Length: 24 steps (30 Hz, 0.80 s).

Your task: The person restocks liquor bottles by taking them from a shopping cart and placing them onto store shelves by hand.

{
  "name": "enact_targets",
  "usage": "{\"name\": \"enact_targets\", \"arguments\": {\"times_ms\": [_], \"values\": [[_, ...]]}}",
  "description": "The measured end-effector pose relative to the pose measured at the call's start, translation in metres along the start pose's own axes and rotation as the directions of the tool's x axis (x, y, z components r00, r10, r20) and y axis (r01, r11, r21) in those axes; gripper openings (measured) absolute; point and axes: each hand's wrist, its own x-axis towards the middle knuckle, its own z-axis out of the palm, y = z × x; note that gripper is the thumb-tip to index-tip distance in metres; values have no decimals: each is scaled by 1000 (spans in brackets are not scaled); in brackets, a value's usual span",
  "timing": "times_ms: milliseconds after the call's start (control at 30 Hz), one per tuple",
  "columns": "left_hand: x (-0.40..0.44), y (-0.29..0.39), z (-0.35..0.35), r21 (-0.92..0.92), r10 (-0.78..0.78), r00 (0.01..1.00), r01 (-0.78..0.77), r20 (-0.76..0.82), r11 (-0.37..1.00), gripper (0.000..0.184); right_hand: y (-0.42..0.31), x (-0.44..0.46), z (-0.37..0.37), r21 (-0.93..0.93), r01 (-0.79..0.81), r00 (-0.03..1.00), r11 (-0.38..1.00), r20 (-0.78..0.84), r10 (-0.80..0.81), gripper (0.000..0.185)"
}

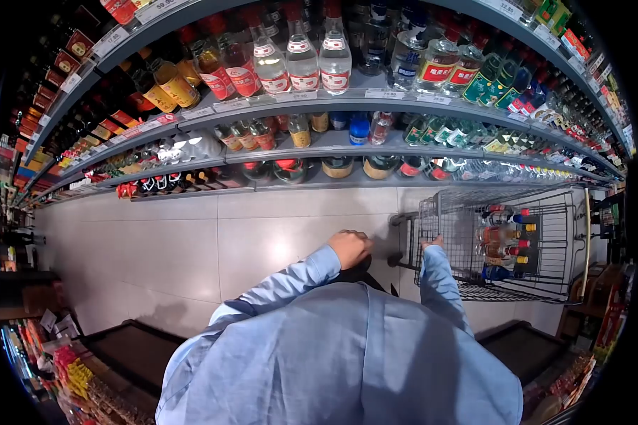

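In the head view, the shopping cart [438, 212] stands on the floor with several bottles [501, 234] lying inside. The right hand [434, 243] appears to grip the cart's left end. The left hand [351, 248] is apart, left of the cart, fingers curled; whether it holds anything cannot be told. Stocked shelves [276, 106] rise beyond the cart. The step in hand looks like steadying or steering it; moving it would call for a firm right-hand hold and room beside the shelves.
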Motion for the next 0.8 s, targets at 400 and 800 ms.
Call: {"name": "enact_targets", "arguments": {"times_ms": [400, 800], "values": [[-54, -19, 23, -79, -133, 986, 142, 104, 987, 27, -126, -166, 6, -462, -56, 997, 885, 14, 71, 102], [-21, 5, 73, -67, -235, 963, 245, 129, 967, 42, -123, -209, -5, 376, -125, 850, 918, 517, -97, 49]]}}
